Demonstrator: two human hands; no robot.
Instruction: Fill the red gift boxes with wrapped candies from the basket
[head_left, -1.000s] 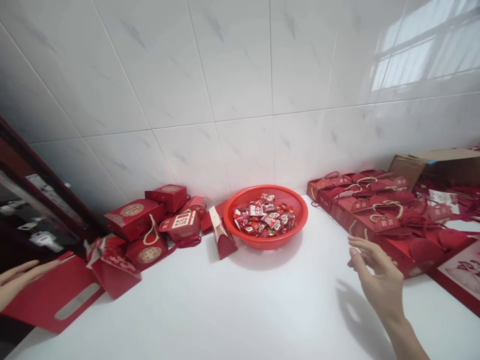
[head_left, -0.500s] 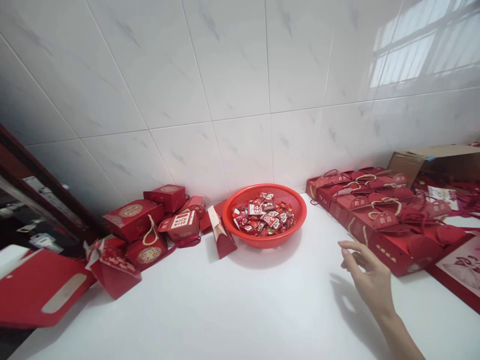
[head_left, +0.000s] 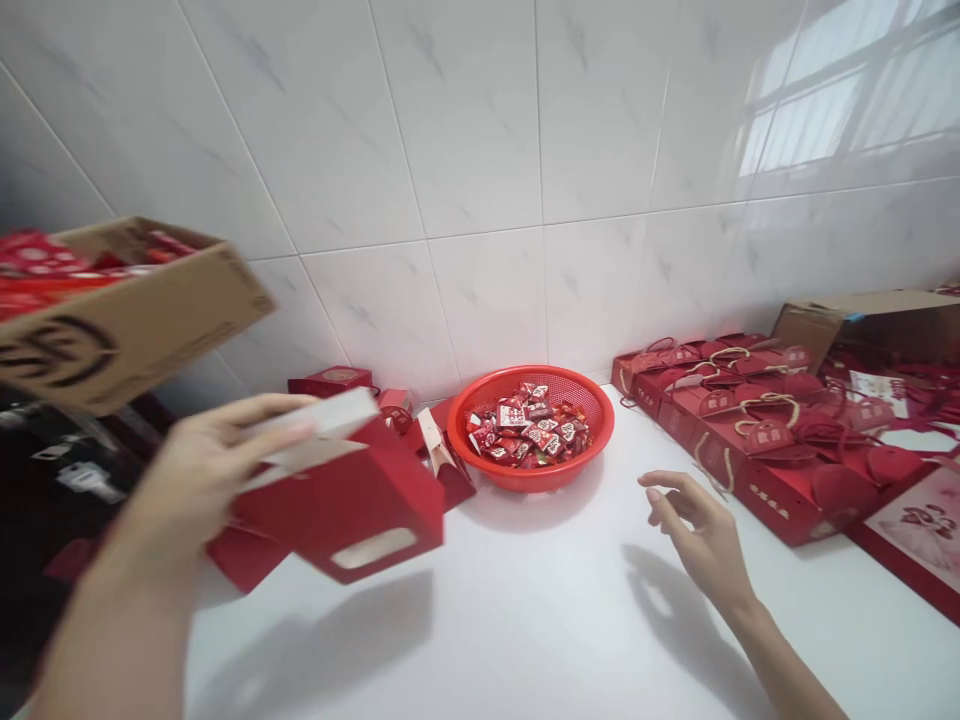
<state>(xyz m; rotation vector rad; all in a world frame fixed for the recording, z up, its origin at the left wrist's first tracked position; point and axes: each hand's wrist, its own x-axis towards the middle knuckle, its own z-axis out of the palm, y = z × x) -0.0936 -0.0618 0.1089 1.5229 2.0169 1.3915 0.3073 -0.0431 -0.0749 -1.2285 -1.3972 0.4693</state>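
A red paper gift box [head_left: 352, 500] is gripped at its upper edge by my left hand [head_left: 202, 460]. It hangs tilted over the left part of the white table, its pale inside partly showing and a light oval cutout on its side. On the right, my right hand [head_left: 701, 540] hovers above the table, fingers loosely curved and apart, holding nothing. Between the two hands, farther back, stands a red plastic basket [head_left: 532, 480] with many wrapped candies [head_left: 525, 425] in it. Just left of the basket, a small red carton [head_left: 450, 480] leans with its top folded.
Rows of red gift boxes with rope handles [head_left: 750, 430] fill the right side near a cardboard box [head_left: 870, 305]. At upper left, a cardboard box of red packets [head_left: 142, 330] is raised. More red boxes [head_left: 330, 380] sit by the tiled wall [head_left: 480, 150].
My left hand has come into view, bringing the red gift box rightward from the left edge. A cardboard box has appeared at upper left. My right hand has shifted slightly left.
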